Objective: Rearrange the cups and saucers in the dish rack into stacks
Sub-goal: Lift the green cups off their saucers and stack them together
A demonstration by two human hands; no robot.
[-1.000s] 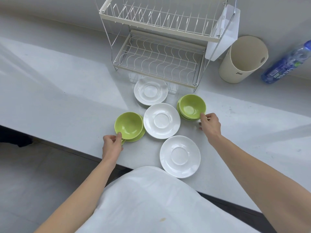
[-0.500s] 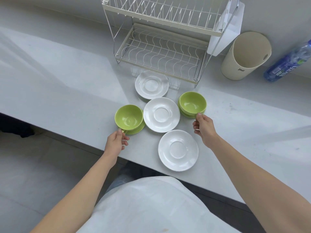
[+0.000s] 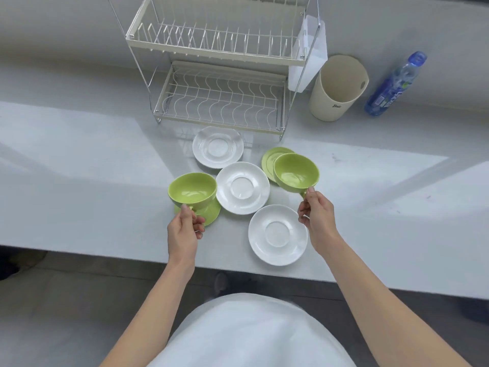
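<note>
My left hand point(image 3: 184, 231) pinches the handle of a green cup point(image 3: 192, 191), held just above its green saucer point(image 3: 211, 217). The handle of a second green cup point(image 3: 296, 172) is pinched by my right hand point(image 3: 316, 217); this cup is lifted and sits forward of its green saucer point(image 3: 270, 160). Three white saucers lie flat on the counter: a far one point(image 3: 217, 147), a middle one point(image 3: 243, 187) between the cups, and a near one point(image 3: 277, 234). Behind them stands the two-tier wire dish rack point(image 3: 219, 102), with nothing on either shelf.
A cream utensil holder point(image 3: 336, 91) stands right of the rack, with a blue water bottle point(image 3: 391, 86) lying further right. A white plastic cutlery box point(image 3: 308, 64) hangs on the rack's right side. The counter's front edge point(image 3: 105, 254) runs just below my hands.
Both hands took hold of the cup handles and raised the green cups off their saucers. The right cup moved forward, uncovering its saucer. The camera tilted up toward the rack.
</note>
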